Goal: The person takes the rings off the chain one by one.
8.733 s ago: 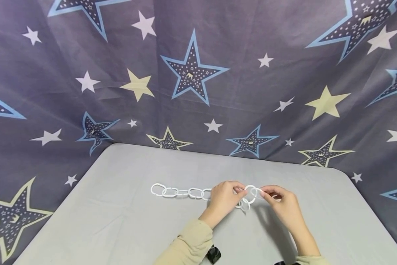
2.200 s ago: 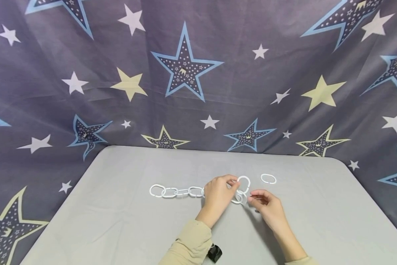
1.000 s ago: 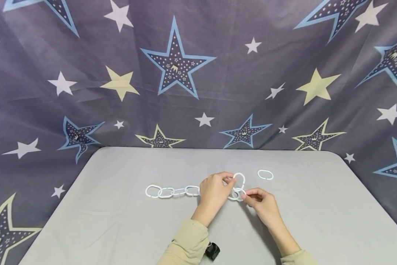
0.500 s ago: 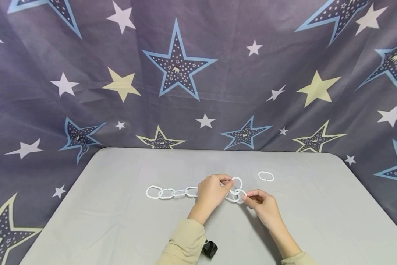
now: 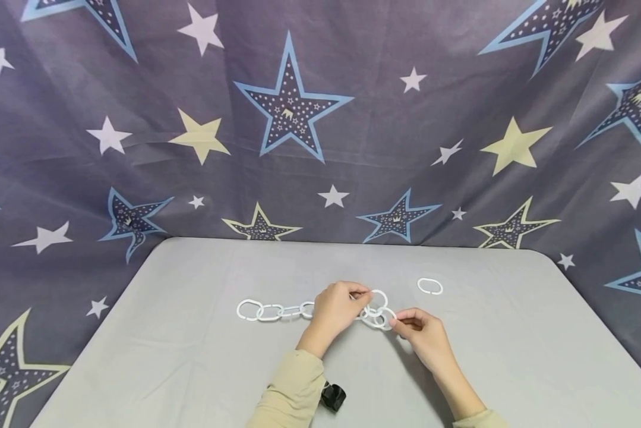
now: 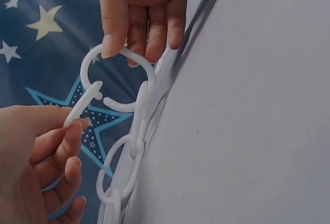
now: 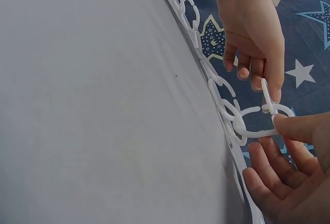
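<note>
A chain of white plastic links (image 5: 270,312) lies across the grey table, its right part lifted between the hands. My left hand (image 5: 333,309) covers some of its middle links in the head view. It pinches one link (image 6: 80,105) between thumb and forefinger. My right hand (image 5: 424,339) pinches another link (image 7: 260,133) with thumb and fingers. In the left wrist view, that link has a gap in its ring, and the left hand's link crosses it near the gap. A further link hangs through the right-hand one, leading to the rest of the chain.
A single loose white link (image 5: 429,286) lies behind the right hand. The grey table (image 5: 192,356) meets a star-patterned curtain (image 5: 373,148) at its back edge. Below the left sleeve is a black object (image 5: 332,397).
A loose link has come to lie on the table since the oldest frame. My right hand has since taken hold of a chain link. Lately my left hand shifts slightly left with its link.
</note>
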